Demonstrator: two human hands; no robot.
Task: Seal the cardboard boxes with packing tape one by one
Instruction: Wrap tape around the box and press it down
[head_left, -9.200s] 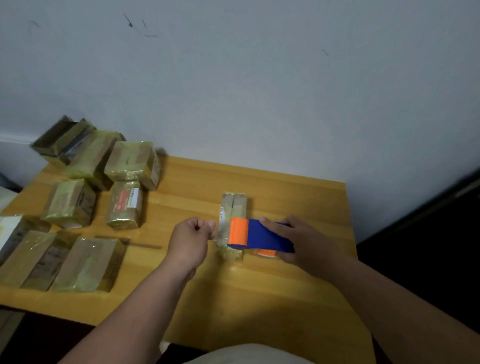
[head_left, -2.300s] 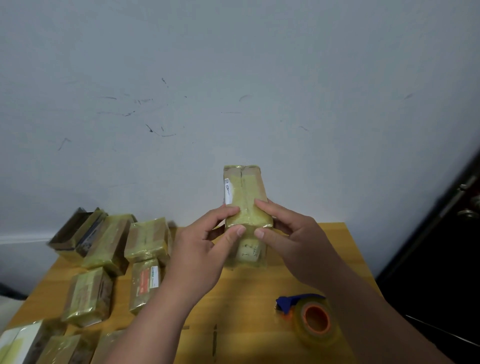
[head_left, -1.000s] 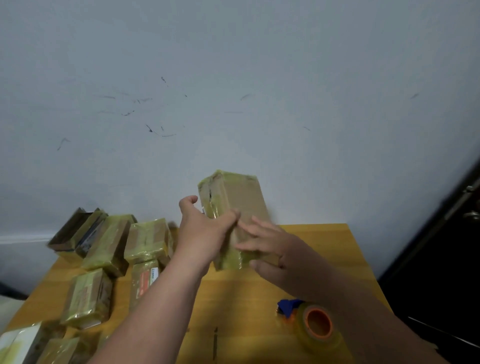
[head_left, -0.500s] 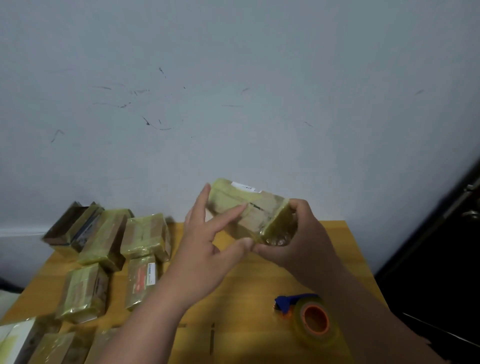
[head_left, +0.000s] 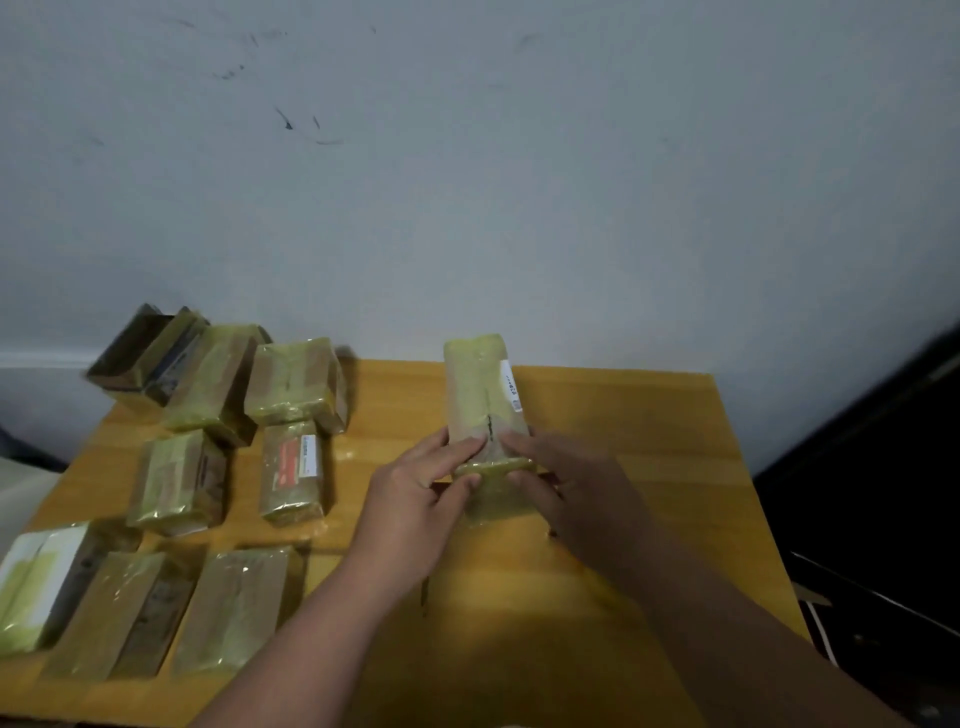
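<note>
A long narrow cardboard box (head_left: 480, 395), wrapped in yellowish tape and bearing a white label on its right side, is held upright-tilted above the wooden table (head_left: 649, 441). My left hand (head_left: 415, 499) grips its lower left end, fingers over the top face near the centre seam. My right hand (head_left: 561, 493) grips the lower right end the same way. The tape roll is not in view; my right forearm covers the spot where it lay.
Several taped boxes lie on the left half of the table, such as one with a red label (head_left: 293, 470) and one with a white face (head_left: 39, 582) at the left edge. The wall stands right behind the table. A dark gap drops off at the right.
The box has been turned from lying sideways between my hands to pointing away from me, label now on the right. The view has tilted down, and both hands grip its near end.
</note>
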